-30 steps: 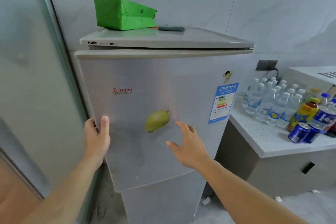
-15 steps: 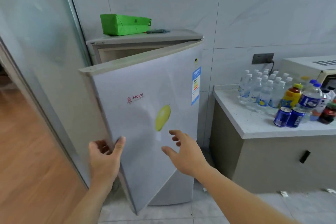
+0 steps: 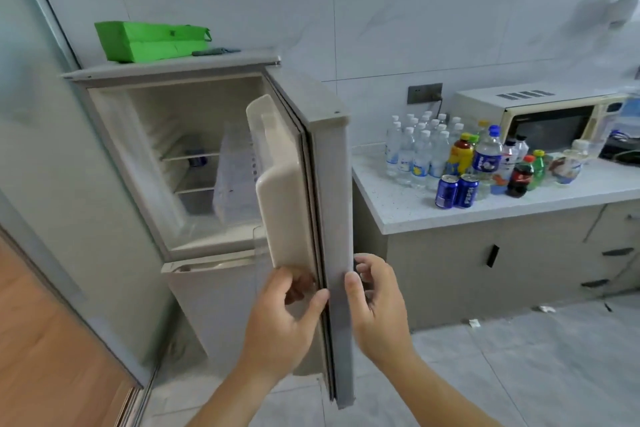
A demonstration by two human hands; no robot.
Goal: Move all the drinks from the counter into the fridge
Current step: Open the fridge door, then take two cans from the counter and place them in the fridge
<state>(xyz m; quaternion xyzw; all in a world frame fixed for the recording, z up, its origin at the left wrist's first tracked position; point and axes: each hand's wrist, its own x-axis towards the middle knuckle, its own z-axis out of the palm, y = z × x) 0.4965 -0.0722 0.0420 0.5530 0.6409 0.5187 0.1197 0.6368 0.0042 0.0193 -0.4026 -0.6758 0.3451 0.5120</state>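
The grey fridge stands at the left with its upper door swung wide open, edge-on to me. My left hand grips the door's lower inner edge. My right hand holds its outer face. Inside are wire shelves and a clear drawer. On the white counter at the right stand several small water bottles, two blue cans, a yellow juice bottle, a big blue-labelled bottle, a cola bottle and a green bottle.
A green bag lies on top of the fridge. A cream microwave sits at the counter's back right. A glass partition borders the fridge on the left, with wood floor beyond it. Grey floor tiles lie below.
The upper fridge door went from closed to fully open, swinging right. My left hand moved with its edge, and my right hand closed on the door's outer face.
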